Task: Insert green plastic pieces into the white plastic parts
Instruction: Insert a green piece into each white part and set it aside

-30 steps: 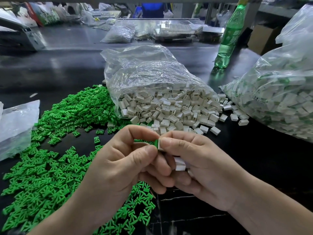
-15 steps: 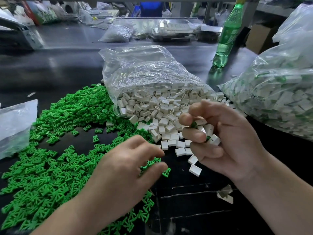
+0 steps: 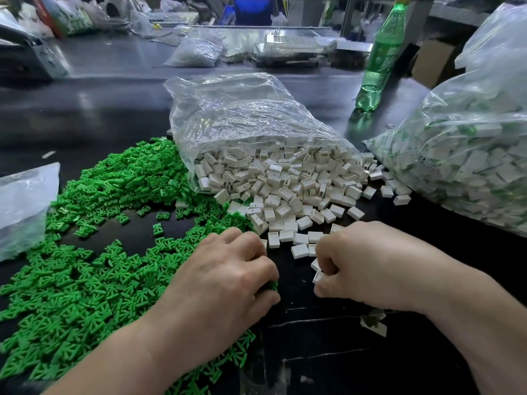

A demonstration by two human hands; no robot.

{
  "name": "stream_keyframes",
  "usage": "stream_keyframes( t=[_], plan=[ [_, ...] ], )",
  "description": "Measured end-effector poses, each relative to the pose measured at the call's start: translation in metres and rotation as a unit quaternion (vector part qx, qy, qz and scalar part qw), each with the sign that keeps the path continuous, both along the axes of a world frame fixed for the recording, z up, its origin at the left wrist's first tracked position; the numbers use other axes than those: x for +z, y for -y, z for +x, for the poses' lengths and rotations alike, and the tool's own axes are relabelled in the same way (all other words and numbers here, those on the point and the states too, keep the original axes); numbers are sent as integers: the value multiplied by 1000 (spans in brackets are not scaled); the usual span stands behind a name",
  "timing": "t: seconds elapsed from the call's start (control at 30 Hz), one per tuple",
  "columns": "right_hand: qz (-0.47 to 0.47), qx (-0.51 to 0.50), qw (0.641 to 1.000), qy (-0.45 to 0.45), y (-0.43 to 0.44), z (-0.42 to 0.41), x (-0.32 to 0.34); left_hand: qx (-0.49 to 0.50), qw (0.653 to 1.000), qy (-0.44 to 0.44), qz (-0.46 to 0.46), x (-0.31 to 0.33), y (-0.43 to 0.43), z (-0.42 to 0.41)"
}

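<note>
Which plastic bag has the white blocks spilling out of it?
The middle bag: its mouth lies open and white parts spill onto the table. The right bag holds white-and-green pieces inside.

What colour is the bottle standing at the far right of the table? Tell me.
Translucent green. The bottle shows best, and only, in the head view.
</note>
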State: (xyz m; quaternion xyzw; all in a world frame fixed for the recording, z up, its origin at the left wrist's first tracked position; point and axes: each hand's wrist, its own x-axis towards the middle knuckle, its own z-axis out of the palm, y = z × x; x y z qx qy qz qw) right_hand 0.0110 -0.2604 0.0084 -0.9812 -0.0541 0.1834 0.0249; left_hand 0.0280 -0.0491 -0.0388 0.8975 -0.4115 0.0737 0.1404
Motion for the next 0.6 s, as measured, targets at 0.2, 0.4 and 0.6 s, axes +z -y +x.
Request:
stream_keyframes(
  t=[0.2, 0.4, 0.6],
  plan=[
    [96, -31, 994, 49, -3, 7, -11, 57, 990, -56, -118, 8, -1, -3],
    [264, -50, 961, 70, -3, 9, -19, 128, 915, -218, -314, 9, -2, -8],
    [603, -63, 793, -63, -11, 3, -18, 76, 759, -391, -514, 12, -3, -7]
  ],
)
